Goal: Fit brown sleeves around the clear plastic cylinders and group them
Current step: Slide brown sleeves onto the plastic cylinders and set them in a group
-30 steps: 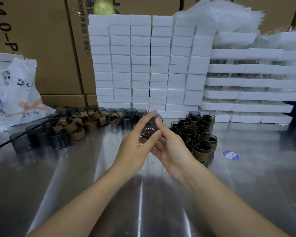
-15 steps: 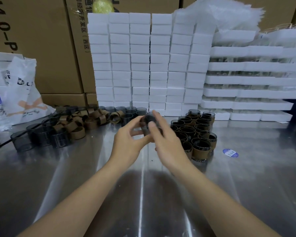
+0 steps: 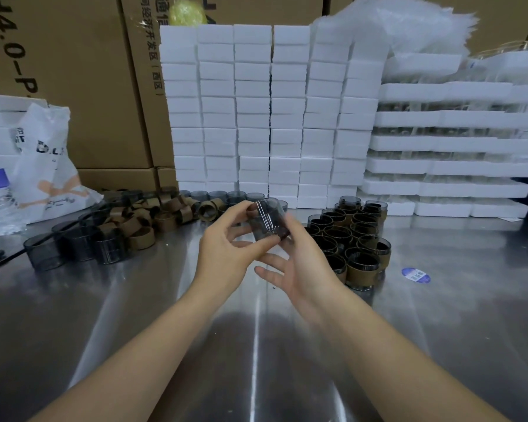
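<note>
- Head view shows a steel tabletop (image 3: pixel 134 315) running under everything, a flat place to sort parts into separate heaps.
- White foam blocks (image 3: pixel 256 117) stand stacked along the back, well apart from the hands. They are probably packing stock kept out of the working space.
- Sleeved cylinders (image 3: pixel 354 239) stand upright and touching in a tight group just right of the hands, so a finished piece likely needs only a short reach to join them.
- Loose brown sleeves (image 3: pixel 153 217) and bare cylinders (image 3: pixel 73 248) lie on the left, with the supply kept opposite the finished side.
- Left hand (image 3: pixel 226 254) curls thumb and fingers round the clear cylinder (image 3: pixel 267 222), carrying it above the tabletop between the two heaps.
- Right hand (image 3: pixel 302 263) is mostly spread, its lower fingers nearly straight and apart and its thumb laid along the clear cylinder's right side. I judge it steadies by touch and does not clasp.
- That clear cylinder is tilted with its side wall toward the camera. A brown edge shows at its upper left, but whether a sleeve is fully seated cannot be told.
- Compared with half a second ago, the clear cylinder no longer faces the camera with its dark open end, and the right hand's fingers have spread away from it. The heaps have not moved.
</note>
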Available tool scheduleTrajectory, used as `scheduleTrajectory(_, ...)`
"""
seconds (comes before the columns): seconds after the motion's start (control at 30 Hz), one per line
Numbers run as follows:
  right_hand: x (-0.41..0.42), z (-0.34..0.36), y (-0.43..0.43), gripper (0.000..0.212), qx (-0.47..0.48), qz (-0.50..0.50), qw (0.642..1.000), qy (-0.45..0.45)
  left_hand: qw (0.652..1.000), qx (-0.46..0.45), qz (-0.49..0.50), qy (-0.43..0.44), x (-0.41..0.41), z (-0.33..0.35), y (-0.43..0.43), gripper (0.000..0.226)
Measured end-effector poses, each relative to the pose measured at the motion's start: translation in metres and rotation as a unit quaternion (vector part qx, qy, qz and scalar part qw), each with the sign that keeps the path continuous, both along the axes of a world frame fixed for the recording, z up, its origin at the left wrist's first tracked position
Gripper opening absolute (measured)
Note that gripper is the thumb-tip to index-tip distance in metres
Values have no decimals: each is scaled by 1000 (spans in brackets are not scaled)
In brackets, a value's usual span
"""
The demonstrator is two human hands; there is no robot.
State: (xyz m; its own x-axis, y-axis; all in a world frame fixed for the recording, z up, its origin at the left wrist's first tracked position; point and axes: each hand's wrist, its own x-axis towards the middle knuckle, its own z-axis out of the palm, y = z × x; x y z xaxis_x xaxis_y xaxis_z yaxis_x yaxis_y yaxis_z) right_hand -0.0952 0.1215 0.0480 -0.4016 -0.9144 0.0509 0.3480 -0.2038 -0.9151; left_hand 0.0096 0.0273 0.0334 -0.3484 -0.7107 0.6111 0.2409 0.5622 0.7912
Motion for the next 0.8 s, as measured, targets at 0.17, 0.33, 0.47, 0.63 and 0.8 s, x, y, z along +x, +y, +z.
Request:
scheduleTrajectory(0.17, -10, -2, -1, 55, 57, 1, 997, 43, 996, 84, 10, -11, -3, 3, 6, 43)
scheduleTrajectory(0.33, -13, -7, -8, 42, 30, -90, 987, 129, 948, 293, -127, 14, -4, 6, 11, 38)
scheduleTrajectory(0.47, -17, -16, -9, 35, -41, -137, 950, 277, 901, 400, -164, 47, -9, -2, 12, 37)
scheduleTrajectory(0.63, -20, -24, -8, 48, -23, -230, 878, 419, 853, 454, -256, 6, -5, 0, 15, 44)
scheduleTrajectory(0.8, -26, -21, -7, 23, -56, -267, 888, 370, 860, 450, -237, -22, -8, 1, 20, 40)
